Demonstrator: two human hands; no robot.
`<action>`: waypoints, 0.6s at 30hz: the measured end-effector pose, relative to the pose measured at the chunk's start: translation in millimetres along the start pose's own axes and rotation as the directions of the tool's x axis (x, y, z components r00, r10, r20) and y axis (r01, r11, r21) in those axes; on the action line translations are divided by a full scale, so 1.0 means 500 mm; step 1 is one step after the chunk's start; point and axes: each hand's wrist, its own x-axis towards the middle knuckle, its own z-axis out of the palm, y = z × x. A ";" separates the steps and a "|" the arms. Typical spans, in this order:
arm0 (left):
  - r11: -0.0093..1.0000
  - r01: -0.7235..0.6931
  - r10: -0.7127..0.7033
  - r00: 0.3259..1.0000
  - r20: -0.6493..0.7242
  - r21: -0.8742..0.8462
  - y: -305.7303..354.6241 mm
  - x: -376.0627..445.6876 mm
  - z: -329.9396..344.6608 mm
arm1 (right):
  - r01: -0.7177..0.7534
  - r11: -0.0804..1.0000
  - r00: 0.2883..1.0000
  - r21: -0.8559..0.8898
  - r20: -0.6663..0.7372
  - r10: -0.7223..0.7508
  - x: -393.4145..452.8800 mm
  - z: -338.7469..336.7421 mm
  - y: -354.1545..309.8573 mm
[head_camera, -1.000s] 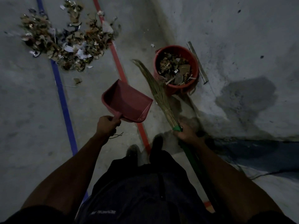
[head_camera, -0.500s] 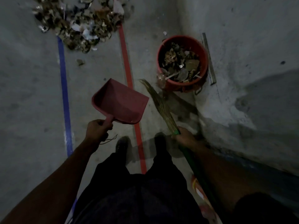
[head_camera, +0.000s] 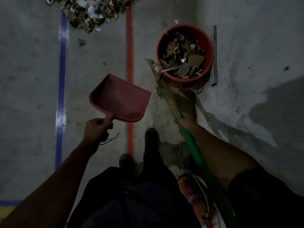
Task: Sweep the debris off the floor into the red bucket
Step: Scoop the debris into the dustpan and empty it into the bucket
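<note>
Head view is showing the red bucket [head_camera: 185, 53] standing close against the wall [head_camera: 256, 46], part-filled with scraps, and the debris [head_camera: 92, 10] pile lying at the top edge across the blue line [head_camera: 62, 79], with bare concrete stretching between. The left hand [head_camera: 97, 129] is gripping the handle of the dustpan [head_camera: 120, 100], held above the floor. The right hand [head_camera: 186, 120] is clasping the broom [head_camera: 166, 92], its bristles reaching the bucket's near rim.

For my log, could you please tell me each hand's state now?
Left hand: grips the dustpan handle.
Right hand: grips the broom.
</note>
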 end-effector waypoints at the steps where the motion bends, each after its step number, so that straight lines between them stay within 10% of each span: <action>1: 1.000 -0.003 0.003 1.000 0.003 0.004 0.002 -0.006 0.004 | 0.000 1.000 1.000 0.032 0.006 0.000 -0.009 -0.003 0.002; 18: 0.999 -0.046 0.046 0.999 0.020 -0.004 0.032 -0.034 0.010 | 0.085 0.920 0.996 0.384 -0.049 -0.071 -0.107 -0.031 0.013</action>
